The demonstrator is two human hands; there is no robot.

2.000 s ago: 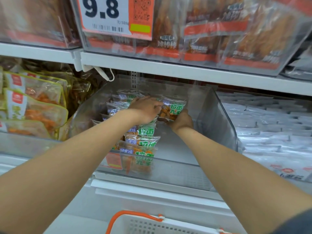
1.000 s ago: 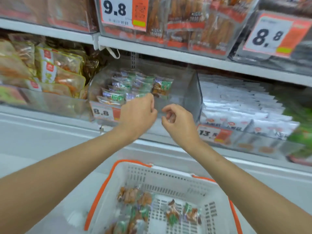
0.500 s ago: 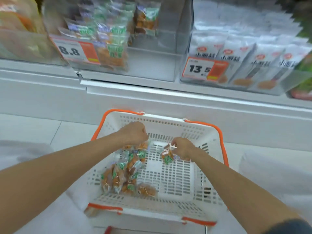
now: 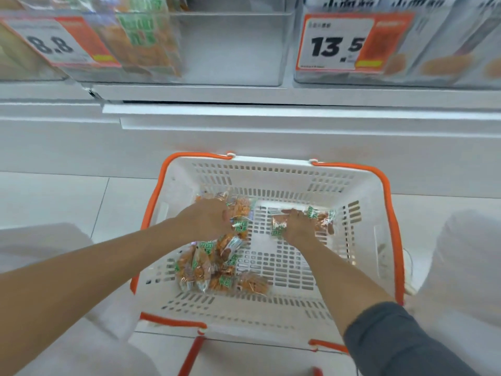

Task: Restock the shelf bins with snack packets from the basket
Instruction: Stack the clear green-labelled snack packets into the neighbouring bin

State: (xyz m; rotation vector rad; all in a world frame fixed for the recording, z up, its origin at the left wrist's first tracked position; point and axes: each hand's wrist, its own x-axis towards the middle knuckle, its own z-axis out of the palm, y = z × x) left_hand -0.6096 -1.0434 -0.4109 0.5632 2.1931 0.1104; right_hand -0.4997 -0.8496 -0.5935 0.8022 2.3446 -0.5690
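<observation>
1. Bin [image 4: 230,50]: packets stand at its left side and the right is bare, so it looks only partly restocked.
2. Basket [image 4: 271,169]: many packets [image 4: 217,270] wait inside.
3. Left hand [image 4: 206,221]: fingers curled on packets.
4. Right hand [image 4: 296,226]: fingers grip packets too.

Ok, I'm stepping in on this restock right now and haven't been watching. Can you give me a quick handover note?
Left hand: down in the basket, on the far-left packets; grip unclear.
Right hand: on the far-right packets; grip unclear.
Done: the 8.8 bin holds shelved packets on its left side.
Left: the bin's right part is bare, and a pile of packets lies in the basket's near left.
</observation>
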